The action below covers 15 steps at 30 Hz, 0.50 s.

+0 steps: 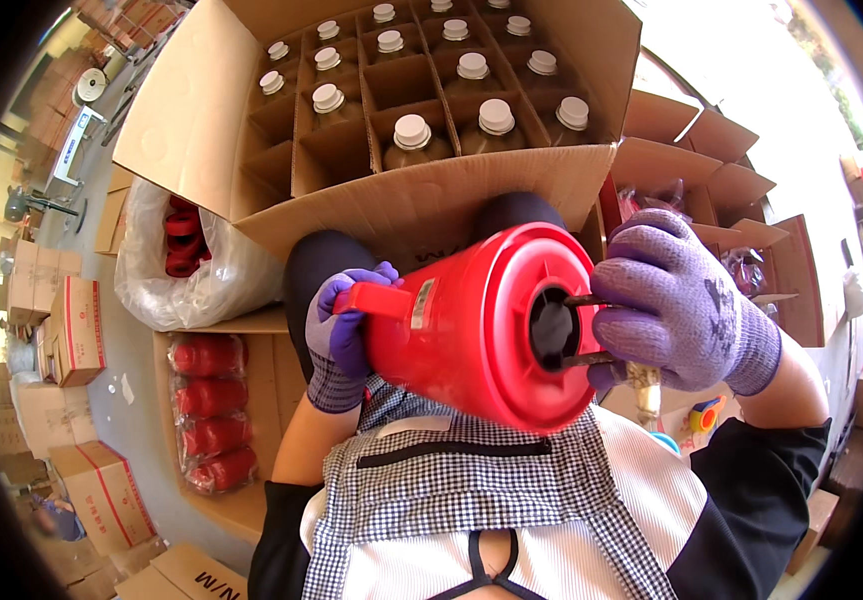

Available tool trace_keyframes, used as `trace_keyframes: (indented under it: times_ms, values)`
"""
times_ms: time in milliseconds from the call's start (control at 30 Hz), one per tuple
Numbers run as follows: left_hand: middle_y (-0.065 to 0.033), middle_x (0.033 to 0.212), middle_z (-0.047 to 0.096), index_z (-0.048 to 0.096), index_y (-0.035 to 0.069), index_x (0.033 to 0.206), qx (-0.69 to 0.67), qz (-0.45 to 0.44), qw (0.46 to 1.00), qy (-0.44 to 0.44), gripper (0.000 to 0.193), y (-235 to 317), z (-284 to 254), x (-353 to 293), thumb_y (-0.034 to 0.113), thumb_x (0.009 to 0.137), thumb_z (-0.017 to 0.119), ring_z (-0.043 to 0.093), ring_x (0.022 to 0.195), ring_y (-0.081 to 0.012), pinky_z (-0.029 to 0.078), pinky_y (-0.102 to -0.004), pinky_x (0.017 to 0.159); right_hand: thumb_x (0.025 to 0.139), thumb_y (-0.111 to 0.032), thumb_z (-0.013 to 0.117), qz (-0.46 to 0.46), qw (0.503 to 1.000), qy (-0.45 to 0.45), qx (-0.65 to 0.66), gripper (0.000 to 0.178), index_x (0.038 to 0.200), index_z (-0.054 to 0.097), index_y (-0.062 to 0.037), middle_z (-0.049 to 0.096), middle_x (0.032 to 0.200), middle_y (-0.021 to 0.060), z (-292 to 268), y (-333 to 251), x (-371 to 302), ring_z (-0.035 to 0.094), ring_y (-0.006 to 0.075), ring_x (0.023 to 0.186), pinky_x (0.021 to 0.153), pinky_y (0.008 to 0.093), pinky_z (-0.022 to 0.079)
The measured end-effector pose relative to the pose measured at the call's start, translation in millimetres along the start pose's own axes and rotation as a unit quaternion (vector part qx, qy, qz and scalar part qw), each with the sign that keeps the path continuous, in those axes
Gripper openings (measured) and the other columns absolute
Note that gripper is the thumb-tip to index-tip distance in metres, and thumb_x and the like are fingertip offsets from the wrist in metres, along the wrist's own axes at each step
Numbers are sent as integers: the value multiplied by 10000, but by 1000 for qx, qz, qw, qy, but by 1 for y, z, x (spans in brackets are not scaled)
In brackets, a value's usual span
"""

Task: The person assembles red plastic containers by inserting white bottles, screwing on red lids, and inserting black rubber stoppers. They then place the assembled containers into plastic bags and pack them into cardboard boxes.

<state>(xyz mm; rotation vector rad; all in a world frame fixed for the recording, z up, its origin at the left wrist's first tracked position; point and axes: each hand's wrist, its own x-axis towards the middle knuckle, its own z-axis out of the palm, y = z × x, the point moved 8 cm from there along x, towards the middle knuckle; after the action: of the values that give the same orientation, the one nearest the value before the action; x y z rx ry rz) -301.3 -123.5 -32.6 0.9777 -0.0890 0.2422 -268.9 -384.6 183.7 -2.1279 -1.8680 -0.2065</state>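
A red plastic thermos jug [421, 345] lies tilted across my lap, its round base turned to the right. My left hand [339, 325], in a purple and grey knit glove, is closed round the jug's handle [376, 300]. A dark hole [555, 328] opens in the middle of the base. My right hand [666, 300], gloved alike, is closed on a two-pronged metal tool [586, 359] whose prong tips reach the rim of that hole. Part of the tool is hidden behind my fingers.
In front stands an open carton [421, 205] with cardboard dividers and several white-capped bottles [412, 133]. At left are a plastic bag [146, 275] of red parts and wrapped red pieces [213, 415] in a box. More open cartons [666, 175] stand at right.
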Motion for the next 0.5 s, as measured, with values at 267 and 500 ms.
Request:
trace_keyframes:
  times_ms: [267,500]
  values:
    - [-152,1007,702,630,-5,909,36,-6,999,-21,165,-6,13,2,157,919,659,653,1057,-295,386,-479,1137,657,-258,747,-5,999,-41,-6,225,821,636,-151,584,888,35,10,-9,-2,617,242,834,805,423,504]
    - [-139,920,717,618,12,809,367,201,908,9,129,40,48,4,61,887,708,715,948,-279,474,-472,1071,974,-241,736,518,575,242,585,185,973,654,-75,697,890,29,129,71,-108,657,126,805,678,255,504]
